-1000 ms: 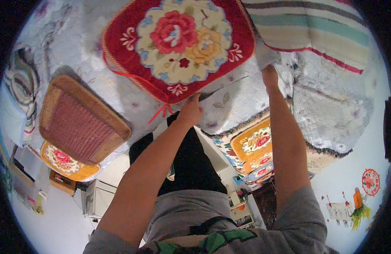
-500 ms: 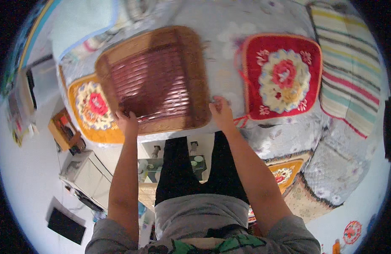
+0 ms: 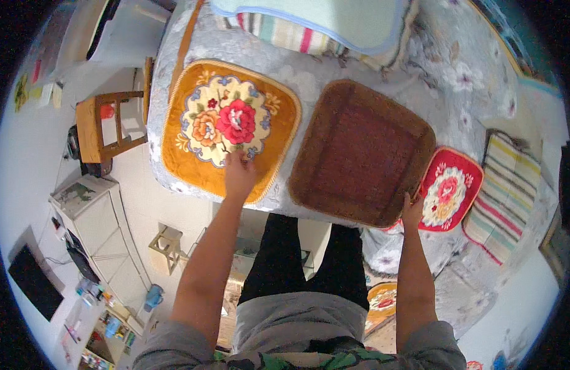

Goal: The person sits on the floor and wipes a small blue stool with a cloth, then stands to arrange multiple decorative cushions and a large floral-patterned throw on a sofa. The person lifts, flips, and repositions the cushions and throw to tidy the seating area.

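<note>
A brown square seat cushion [image 3: 362, 154] with rounded corners and a dark reddish woven centre lies tilted, just right of the middle. My right hand [image 3: 412, 213] is closed at its lower right edge. Left of it, a mustard-orange seat cushion [image 3: 275, 117] with a flower medallion and corded rim lies flat. Above its lower part is my left hand [image 3: 238, 177], fingers loosely bent and apart, holding nothing. Partly behind the brown cushion and my right hand, a smaller red floral cushion [image 3: 430, 213] shows.
The cushions lie on a grey floral quilted cover [image 3: 297, 74]. A pale blue-edged cloth [image 3: 371, 24] is at the far side, and a folded striped cloth [image 3: 507, 197] at the right. A wooden chair [image 3: 90, 132], a small stool [image 3: 168, 250] and a white cabinet [image 3: 90, 213] stand left.
The brown cushion has moved right off the mustard-orange one, which now shows fully. My left hand has left its edge and my right hand now grips it. The whole view has turned.
</note>
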